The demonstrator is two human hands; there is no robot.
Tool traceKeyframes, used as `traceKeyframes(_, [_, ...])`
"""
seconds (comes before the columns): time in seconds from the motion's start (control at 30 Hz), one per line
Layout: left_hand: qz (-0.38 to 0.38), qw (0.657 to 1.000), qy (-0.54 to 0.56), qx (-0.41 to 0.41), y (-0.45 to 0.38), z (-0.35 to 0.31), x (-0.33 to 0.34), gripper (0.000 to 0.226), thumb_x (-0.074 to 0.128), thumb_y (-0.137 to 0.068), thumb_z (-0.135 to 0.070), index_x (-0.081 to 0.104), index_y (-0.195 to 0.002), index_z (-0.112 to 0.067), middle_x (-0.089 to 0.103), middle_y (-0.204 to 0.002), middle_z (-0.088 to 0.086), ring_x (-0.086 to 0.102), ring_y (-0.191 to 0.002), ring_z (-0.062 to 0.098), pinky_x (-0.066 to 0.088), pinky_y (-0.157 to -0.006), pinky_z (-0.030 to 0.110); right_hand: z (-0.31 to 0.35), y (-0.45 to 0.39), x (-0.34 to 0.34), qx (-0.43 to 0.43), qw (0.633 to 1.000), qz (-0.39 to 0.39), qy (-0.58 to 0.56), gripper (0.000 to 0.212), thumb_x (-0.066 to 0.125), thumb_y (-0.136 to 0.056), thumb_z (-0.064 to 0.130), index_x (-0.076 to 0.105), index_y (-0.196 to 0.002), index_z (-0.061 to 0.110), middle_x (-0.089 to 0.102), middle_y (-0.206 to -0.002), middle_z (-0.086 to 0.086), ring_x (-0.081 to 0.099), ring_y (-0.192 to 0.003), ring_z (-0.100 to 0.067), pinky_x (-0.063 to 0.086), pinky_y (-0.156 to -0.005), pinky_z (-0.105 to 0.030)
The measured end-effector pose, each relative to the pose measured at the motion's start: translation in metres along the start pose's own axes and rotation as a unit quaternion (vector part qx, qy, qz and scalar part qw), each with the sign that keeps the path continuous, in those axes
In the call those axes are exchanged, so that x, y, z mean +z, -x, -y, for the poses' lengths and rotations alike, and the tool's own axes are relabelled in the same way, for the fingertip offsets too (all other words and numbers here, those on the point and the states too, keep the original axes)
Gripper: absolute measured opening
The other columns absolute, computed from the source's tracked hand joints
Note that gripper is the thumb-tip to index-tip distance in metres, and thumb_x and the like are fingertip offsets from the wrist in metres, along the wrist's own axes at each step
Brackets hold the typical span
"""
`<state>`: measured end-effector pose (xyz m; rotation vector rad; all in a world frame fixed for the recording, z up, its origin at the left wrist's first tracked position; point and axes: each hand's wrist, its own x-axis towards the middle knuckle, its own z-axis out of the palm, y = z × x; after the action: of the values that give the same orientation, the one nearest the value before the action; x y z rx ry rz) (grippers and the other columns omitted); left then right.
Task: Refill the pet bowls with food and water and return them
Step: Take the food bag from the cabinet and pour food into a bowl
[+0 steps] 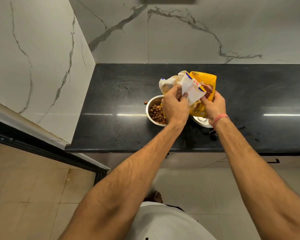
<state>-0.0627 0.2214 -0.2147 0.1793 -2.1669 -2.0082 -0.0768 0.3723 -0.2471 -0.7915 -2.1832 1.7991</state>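
Black stone counter running along marble-veined wall tiles, polished enough to throw back strips of light. Pale floor tiles below, a bare foot just showing.

Yellow pet food bag standing near the middle of the counter, its white inner top folded over and crumpled toward the left. Both hands closed on it: left hand with fingers curled tight, pinching the white folded flap at the bag's mouth; right hand wrapped around the lower right side of the bag, thumb pressed to the front. Red thread bracelet at the right wrist.

Steel bowl on the counter just left of the bag, partly under the left hand, holding brown kibble. Second steel bowl beside it to the right, mostly hidden beneath the bag and right hand; contents impossible to tell.

One stray kibble piece lying on the counter just left of the filled bowl.
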Motion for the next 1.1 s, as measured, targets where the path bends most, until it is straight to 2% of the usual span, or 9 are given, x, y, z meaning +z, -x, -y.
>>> traceKeyframes(0.23, [0.008,0.999,0.018,-0.030,0.000,0.000,-0.005,0.035,0.075,-0.100,-0.005,0.072,-0.135,-0.012,0.076,-0.134,0.005,0.073,-0.126,0.022,0.062,-0.101,0.039,0.000,0.002,0.002,-0.005,1.000,-0.016,0.027,0.035,0.076,-0.104,0.023,0.070,-0.137,0.014,0.076,-0.127,-0.006,0.072,-0.120,-0.025,0.059,-0.107,-0.052])
traceKeyframes(0.5, [-0.005,0.999,0.017,-0.042,0.003,0.001,-0.005,0.039,0.076,-0.100,-0.007,0.071,-0.138,-0.011,0.076,-0.135,0.005,0.073,-0.125,0.020,0.061,-0.100,0.035,-0.007,0.003,0.004,-0.022,0.998,-0.034,0.048,0.033,0.074,-0.104,0.026,0.070,-0.135,0.015,0.076,-0.125,-0.004,0.071,-0.118,-0.023,0.059,-0.107,-0.048])
traceKeyframes(0.67, [-0.041,0.998,0.013,-0.040,0.013,-0.001,0.004,0.036,0.075,-0.101,-0.007,0.072,-0.136,-0.012,0.077,-0.132,0.004,0.073,-0.124,0.018,0.060,-0.100,0.032,-0.012,-0.004,-0.005,-0.035,0.998,-0.007,0.046,0.028,0.074,-0.105,0.024,0.071,-0.132,0.019,0.074,-0.115,0.004,0.071,-0.111,-0.018,0.061,-0.103,-0.046])
traceKeyframes(0.83, [-0.084,0.996,-0.002,-0.033,0.015,-0.009,0.021,0.036,0.073,-0.101,-0.004,0.072,-0.137,-0.011,0.077,-0.133,0.005,0.073,-0.124,0.019,0.060,-0.100,0.033,-0.014,-0.012,-0.008,-0.043,0.999,0.022,0.017,0.022,0.072,-0.105,0.022,0.072,-0.127,0.018,0.076,-0.114,0.001,0.072,-0.112,-0.021,0.060,-0.104,-0.048])
traceKeyframes(1.0, [-0.127,0.991,-0.017,-0.030,0.017,-0.014,0.035,0.038,0.073,-0.101,-0.004,0.071,-0.138,-0.010,0.078,-0.131,0.005,0.073,-0.122,0.019,0.061,-0.100,0.033,-0.007,-0.020,-0.014,-0.058,0.997,0.050,0.021,0.023,0.073,-0.105,0.023,0.073,-0.128,0.019,0.074,-0.109,0.006,0.070,-0.104,-0.014,0.059,-0.100,-0.040])
traceKeyframes(1.1, [-0.143,0.989,-0.022,-0.024,0.020,-0.015,0.042,0.040,0.074,-0.100,-0.003,0.071,-0.139,-0.011,0.077,-0.132,0.004,0.073,-0.122,0.017,0.059,-0.095,0.022,-0.006,-0.022,-0.018,-0.066,0.996,0.053,0.030,0.021,0.073,-0.104,0.023,0.073,-0.125,0.018,0.074,-0.111,0.004,0.069,-0.106,-0.017,0.058,-0.099,-0.038])
